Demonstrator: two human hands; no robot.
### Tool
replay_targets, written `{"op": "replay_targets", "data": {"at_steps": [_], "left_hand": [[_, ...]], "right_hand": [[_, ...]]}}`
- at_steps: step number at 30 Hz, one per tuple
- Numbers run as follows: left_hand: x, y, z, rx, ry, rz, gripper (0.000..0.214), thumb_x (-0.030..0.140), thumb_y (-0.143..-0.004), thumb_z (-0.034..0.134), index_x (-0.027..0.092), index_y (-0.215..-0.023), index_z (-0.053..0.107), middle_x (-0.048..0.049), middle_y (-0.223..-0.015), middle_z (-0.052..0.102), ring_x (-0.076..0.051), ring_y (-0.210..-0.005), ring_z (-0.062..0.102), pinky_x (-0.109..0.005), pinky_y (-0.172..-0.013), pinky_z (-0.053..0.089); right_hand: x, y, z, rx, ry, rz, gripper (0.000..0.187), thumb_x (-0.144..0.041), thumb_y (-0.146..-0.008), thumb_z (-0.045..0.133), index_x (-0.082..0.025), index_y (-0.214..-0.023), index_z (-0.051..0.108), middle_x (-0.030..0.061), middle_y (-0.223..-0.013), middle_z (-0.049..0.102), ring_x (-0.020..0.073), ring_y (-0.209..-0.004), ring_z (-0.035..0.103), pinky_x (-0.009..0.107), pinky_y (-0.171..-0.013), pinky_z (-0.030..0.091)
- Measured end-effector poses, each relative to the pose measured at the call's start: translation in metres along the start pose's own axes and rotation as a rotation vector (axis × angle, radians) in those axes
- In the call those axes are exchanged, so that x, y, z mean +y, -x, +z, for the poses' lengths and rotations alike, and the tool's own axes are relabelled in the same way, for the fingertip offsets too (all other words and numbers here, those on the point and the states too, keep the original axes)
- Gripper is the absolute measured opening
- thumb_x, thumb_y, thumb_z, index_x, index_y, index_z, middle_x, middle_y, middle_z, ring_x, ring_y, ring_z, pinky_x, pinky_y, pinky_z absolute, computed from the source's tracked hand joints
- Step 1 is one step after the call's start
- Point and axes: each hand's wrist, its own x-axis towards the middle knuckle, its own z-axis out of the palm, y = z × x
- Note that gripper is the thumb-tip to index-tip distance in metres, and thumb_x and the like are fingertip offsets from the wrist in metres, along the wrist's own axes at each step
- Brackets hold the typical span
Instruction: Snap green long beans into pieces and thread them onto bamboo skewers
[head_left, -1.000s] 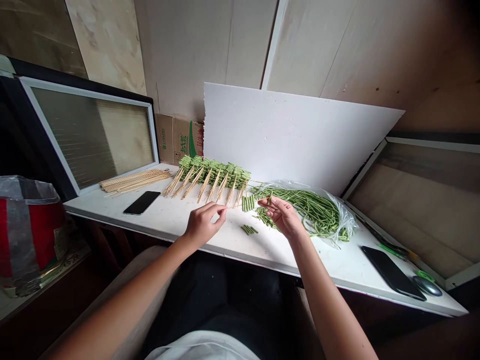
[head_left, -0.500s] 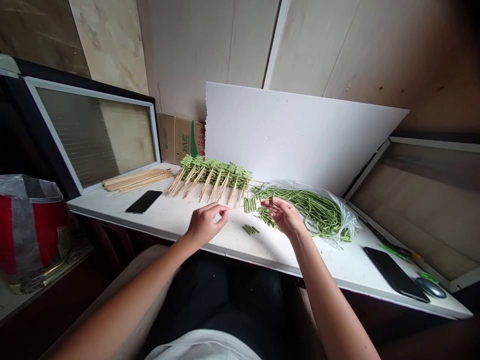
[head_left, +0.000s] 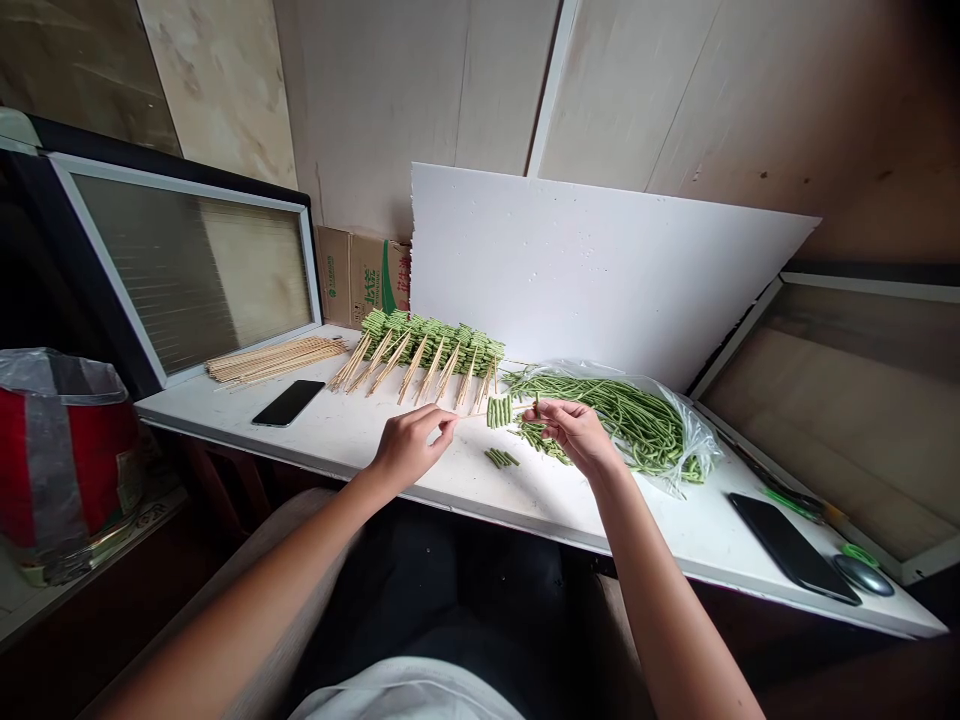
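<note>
My left hand (head_left: 411,447) pinches the blunt end of a thin bamboo skewer (head_left: 474,414) held level over the white table (head_left: 360,440). Several short green bean pieces (head_left: 500,410) are threaded on that skewer. My right hand (head_left: 574,432) pinches one more small bean piece (head_left: 537,405) at the skewer's tip. A few cut bean pieces (head_left: 499,458) lie on the table just below the hands. Behind them a row of finished bean skewers (head_left: 427,355) is laid out.
A clear plastic bag of long green beans (head_left: 637,420) lies to the right. Bare skewers (head_left: 274,359) and a black phone (head_left: 288,402) sit at left; another phone (head_left: 793,547) at right. A white foam board (head_left: 600,270) leans behind, and a cardboard box (head_left: 361,277).
My right hand has shifted slightly down and left, bringing the bean piece onto the skewer tip. The left hand keeps holding the skewer nearly still.
</note>
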Motion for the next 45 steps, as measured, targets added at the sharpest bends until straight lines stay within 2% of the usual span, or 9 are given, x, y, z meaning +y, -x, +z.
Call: {"op": "replay_targets", "data": {"at_steps": [7, 14, 20, 26, 29, 32, 36, 40, 45], "left_hand": [[0.0, 0.001, 0.002, 0.012, -0.007, 0.002, 0.013, 0.017, -0.098, 0.059, 0.02, -0.096, 0.072, -0.0006, -0.083, 0.075, -0.015, -0.075, 0.071, -0.025, -0.067, 0.05], [0.001, 0.0, 0.001, 0.021, -0.006, 0.021, 0.014, 0.016, -0.098, 0.059, 0.02, -0.097, 0.072, -0.0013, -0.085, 0.076, -0.015, -0.075, 0.071, -0.024, -0.067, 0.051], [0.006, 0.002, 0.004, 0.022, -0.002, 0.035, 0.014, 0.017, -0.098, 0.059, 0.02, -0.097, 0.072, -0.0017, -0.087, 0.077, -0.015, -0.075, 0.072, -0.024, -0.069, 0.054], [0.006, 0.002, 0.005, 0.014, -0.006, 0.027, 0.015, 0.017, -0.099, 0.058, 0.02, -0.099, 0.073, -0.0022, -0.087, 0.077, -0.015, -0.076, 0.072, -0.024, -0.07, 0.054], [0.002, 0.002, 0.005, 0.019, -0.022, 0.0, 0.015, 0.019, -0.099, 0.058, 0.021, -0.099, 0.073, -0.0024, -0.087, 0.076, -0.015, -0.077, 0.072, -0.024, -0.07, 0.053], [-0.003, 0.003, 0.004, 0.031, -0.037, -0.037, 0.015, 0.018, -0.099, 0.058, 0.021, -0.097, 0.072, -0.0024, -0.085, 0.075, -0.016, -0.077, 0.071, -0.025, -0.07, 0.052], [-0.008, 0.004, 0.005, 0.039, -0.047, -0.063, 0.014, 0.017, -0.098, 0.058, 0.021, -0.096, 0.072, -0.0022, -0.085, 0.076, -0.016, -0.077, 0.071, -0.025, -0.069, 0.052], [-0.01, 0.004, 0.006, 0.028, -0.044, -0.063, 0.013, 0.018, -0.098, 0.059, 0.021, -0.097, 0.072, -0.0021, -0.086, 0.075, -0.016, -0.079, 0.072, -0.024, -0.07, 0.052], [-0.011, 0.004, 0.005, 0.018, -0.029, -0.064, 0.013, 0.019, -0.098, 0.06, 0.02, -0.099, 0.072, -0.0025, -0.088, 0.075, -0.016, -0.08, 0.072, -0.025, -0.071, 0.052]], "right_hand": [[0.002, -0.001, 0.005, 0.07, 0.051, -0.056, 0.035, -0.052, -0.074, 0.087, -0.02, -0.088, 0.083, 0.0107, -0.089, 0.08, 0.0256, -0.093, 0.073, 0.027, -0.061, 0.051], [0.001, 0.002, 0.013, 0.061, 0.105, -0.096, 0.031, -0.051, -0.076, 0.086, -0.022, -0.087, 0.083, 0.0099, -0.09, 0.08, 0.0262, -0.092, 0.073, 0.029, -0.062, 0.053], [0.013, 0.0, 0.024, 0.023, 0.059, -0.052, 0.028, -0.048, -0.07, 0.09, -0.023, -0.079, 0.082, 0.0071, -0.091, 0.076, 0.0188, -0.081, 0.065, 0.028, -0.064, 0.053], [0.012, -0.001, 0.023, -0.001, 0.062, -0.017, 0.03, -0.049, -0.072, 0.089, -0.023, -0.083, 0.082, 0.0048, -0.09, 0.074, 0.016, -0.079, 0.062, 0.026, -0.066, 0.054], [0.008, 0.001, 0.021, -0.053, 0.176, -0.046, 0.034, -0.056, -0.078, 0.082, -0.024, -0.09, 0.082, 0.0065, -0.096, 0.076, 0.02, -0.088, 0.066, 0.028, -0.068, 0.056], [0.014, 0.0, 0.018, -0.056, 0.424, -0.128, 0.038, -0.06, -0.087, 0.071, -0.025, -0.095, 0.082, 0.0092, -0.102, 0.078, 0.0244, -0.091, 0.069, 0.031, -0.066, 0.055], [0.041, -0.007, 0.007, -0.045, 0.797, -0.154, 0.02, -0.047, -0.076, 0.084, -0.027, -0.077, 0.083, 0.0091, -0.082, 0.078, 0.024, -0.07, 0.066, 0.034, -0.062, 0.049], [0.061, -0.011, 0.001, -0.086, 0.882, -0.063, 0.011, -0.035, -0.066, 0.088, -0.028, -0.063, 0.08, 0.0062, -0.067, 0.075, 0.0204, -0.058, 0.062, 0.032, -0.059, 0.044], [0.065, -0.011, 0.005, -0.006, 1.0, -0.032, 0.014, -0.031, -0.065, 0.091, -0.027, -0.06, 0.078, 0.0066, -0.065, 0.074, 0.021, -0.058, 0.062, 0.033, -0.06, 0.045]]}}
